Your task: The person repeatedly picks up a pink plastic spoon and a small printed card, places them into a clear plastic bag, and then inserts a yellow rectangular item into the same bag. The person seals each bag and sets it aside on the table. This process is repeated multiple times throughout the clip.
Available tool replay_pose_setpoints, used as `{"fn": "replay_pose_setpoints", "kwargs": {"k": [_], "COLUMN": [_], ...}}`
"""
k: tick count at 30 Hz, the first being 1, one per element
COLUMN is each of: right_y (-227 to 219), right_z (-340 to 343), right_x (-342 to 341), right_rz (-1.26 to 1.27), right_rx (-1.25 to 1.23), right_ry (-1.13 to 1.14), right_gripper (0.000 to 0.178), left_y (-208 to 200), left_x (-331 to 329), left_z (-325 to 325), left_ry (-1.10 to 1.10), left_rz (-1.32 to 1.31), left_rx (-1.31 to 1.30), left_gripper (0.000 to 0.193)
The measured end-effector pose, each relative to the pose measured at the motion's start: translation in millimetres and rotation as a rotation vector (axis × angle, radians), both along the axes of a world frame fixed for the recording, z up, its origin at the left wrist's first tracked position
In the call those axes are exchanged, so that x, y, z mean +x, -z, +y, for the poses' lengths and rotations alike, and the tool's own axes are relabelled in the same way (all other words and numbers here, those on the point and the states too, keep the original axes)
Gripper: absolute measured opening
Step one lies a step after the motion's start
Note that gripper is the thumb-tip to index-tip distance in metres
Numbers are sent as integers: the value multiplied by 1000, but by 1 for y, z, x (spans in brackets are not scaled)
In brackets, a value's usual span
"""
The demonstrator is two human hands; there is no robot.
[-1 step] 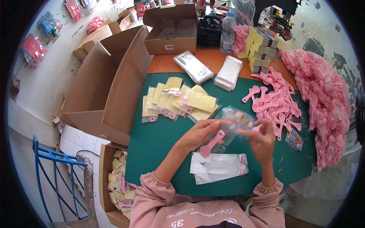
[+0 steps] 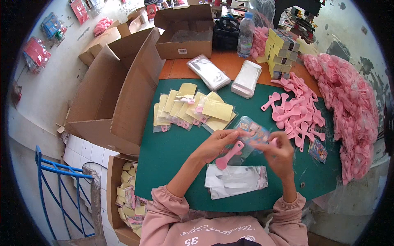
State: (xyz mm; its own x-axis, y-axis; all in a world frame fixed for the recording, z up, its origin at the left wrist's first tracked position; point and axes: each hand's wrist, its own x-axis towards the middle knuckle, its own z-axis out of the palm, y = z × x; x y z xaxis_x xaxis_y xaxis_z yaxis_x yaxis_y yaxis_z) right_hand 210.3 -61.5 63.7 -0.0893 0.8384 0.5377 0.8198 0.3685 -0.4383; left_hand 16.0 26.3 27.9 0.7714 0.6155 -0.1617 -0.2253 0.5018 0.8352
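Above the green mat, my left hand (image 2: 219, 143) pinches the edge of a clear plastic bag (image 2: 245, 155). A pink plastic scoop (image 2: 230, 156) hangs with its bowl downward below the left fingers and looks held by them too. A colourful printed card (image 2: 253, 130) is at the bag, apparently inside it. My right hand (image 2: 280, 153) is closed at the card's right side, with a bit of pink, perhaps another scoop, showing at its fingertips. Flat clear bags (image 2: 236, 180) lie just below the hands. To the right spreads a pile of loose pink scoops (image 2: 299, 110) beside a printed card (image 2: 318, 150).
Packed bags with yellow card backs (image 2: 186, 106) lie left on the green mat (image 2: 164, 168). Two stacks of clear bags (image 2: 208, 73), a water bottle (image 2: 245, 37) and card bundles (image 2: 282, 53) stand farther back. Cardboard boxes (image 2: 102, 94) flank the table's left; bagged scoops (image 2: 349, 110) heap at right.
My right hand has shifted slightly left and down. The card has moved a little left with it, while my left hand and the hanging scoop stay nearly in place.
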Motion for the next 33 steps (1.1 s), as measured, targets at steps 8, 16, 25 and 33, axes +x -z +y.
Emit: {"fn": "replay_pose_setpoints", "kwargs": {"k": [8, 16, 25, 33], "right_y": [-30, -29, -19, -29], "right_z": [29, 28, 27, 23], "right_x": [10, 34, 17, 20], "right_rz": [113, 239, 777, 498], "right_rx": [-152, -574, -213, -262], "right_ry": [-112, -144, 46, 54], "right_gripper": [20, 9, 8, 9], "left_y": [-5, -2, 3, -1], "left_x": [4, 3, 1, 2], "left_z": [-7, -2, -1, -2], "left_ry": [147, 42, 30, 36], "left_rz": [149, 163, 162, 167], "left_rx": [442, 515, 311, 329], "left_gripper": [30, 29, 32, 32]}}
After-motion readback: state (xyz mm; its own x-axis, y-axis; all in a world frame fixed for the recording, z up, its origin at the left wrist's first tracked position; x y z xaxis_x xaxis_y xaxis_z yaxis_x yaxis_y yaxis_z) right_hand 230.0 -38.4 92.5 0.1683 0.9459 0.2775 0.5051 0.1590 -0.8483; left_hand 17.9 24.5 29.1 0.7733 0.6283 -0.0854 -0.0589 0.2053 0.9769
